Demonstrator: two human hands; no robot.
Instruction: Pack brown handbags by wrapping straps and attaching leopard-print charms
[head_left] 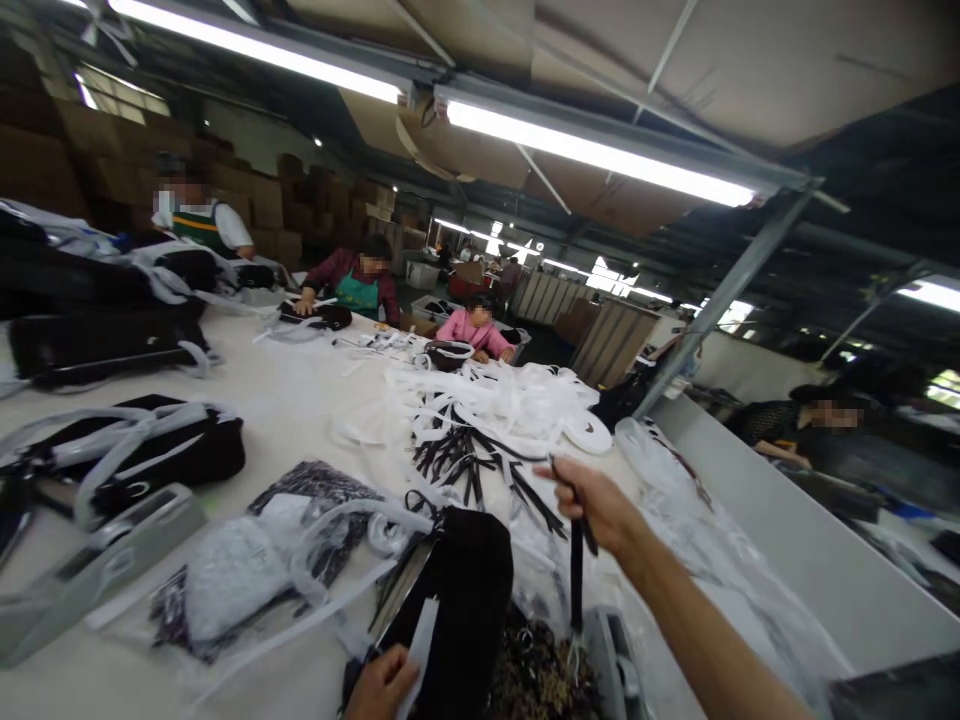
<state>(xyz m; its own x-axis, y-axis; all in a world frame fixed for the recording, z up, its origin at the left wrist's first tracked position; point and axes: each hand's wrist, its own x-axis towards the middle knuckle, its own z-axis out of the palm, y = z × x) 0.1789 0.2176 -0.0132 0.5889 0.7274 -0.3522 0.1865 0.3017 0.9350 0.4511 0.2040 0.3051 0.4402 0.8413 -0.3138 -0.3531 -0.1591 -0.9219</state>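
Note:
Low in the view, my left hand (384,682) is closed on a white strip (424,632) that lies against a black handbag (476,575). My right hand (589,503) is raised above the table to the right of the bag, its fingers wrapped round a black strap (576,575). The strap hangs down towards a heap of small brass-coloured metal parts (541,665). Beyond my right hand, several loose black straps (465,455) lie in a tangle. Behind them spreads a pile of white strips (517,400).
Left of the bag lies a clear plastic packet (240,565), with a grey tray-like holder (112,565) and another wrapped black bag (176,440) beyond. A grey partition (750,510) borders the table's right side. Co-workers (356,285) sit along the far side.

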